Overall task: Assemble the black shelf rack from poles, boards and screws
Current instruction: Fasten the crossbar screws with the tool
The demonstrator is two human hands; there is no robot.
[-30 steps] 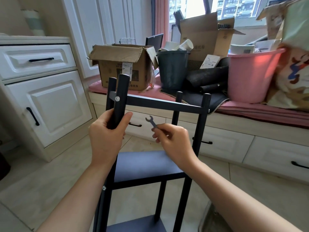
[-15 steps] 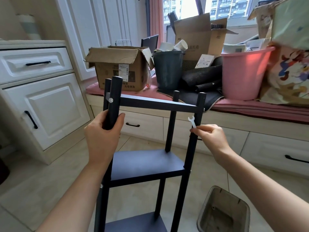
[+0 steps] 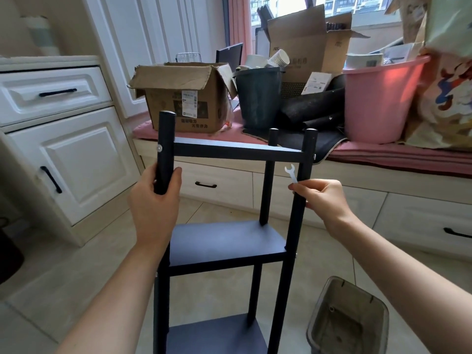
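Note:
The black shelf rack [image 3: 224,247] stands upright on the tiled floor in front of me, with three boards between round poles. My left hand [image 3: 155,203] grips the near left pole [image 3: 165,139] just below the top board. A silver screw head [image 3: 160,148] shows on that pole at the top board's level. My right hand [image 3: 323,196] pinches a small flat wrench [image 3: 291,173] by its lower end, its open jaw pointing up, right beside the near right pole [image 3: 305,159] under the top board.
A small grey plastic bin [image 3: 347,320] sits on the floor at the lower right. A window bench behind the rack carries cardboard boxes [image 3: 184,98], a dark bucket [image 3: 259,95] and a pink bucket [image 3: 380,98]. White cabinets [image 3: 63,159] stand to the left.
My right hand has carried the wrench from the rack's middle over to the near right pole. My left hand has kept its grip on the left pole.

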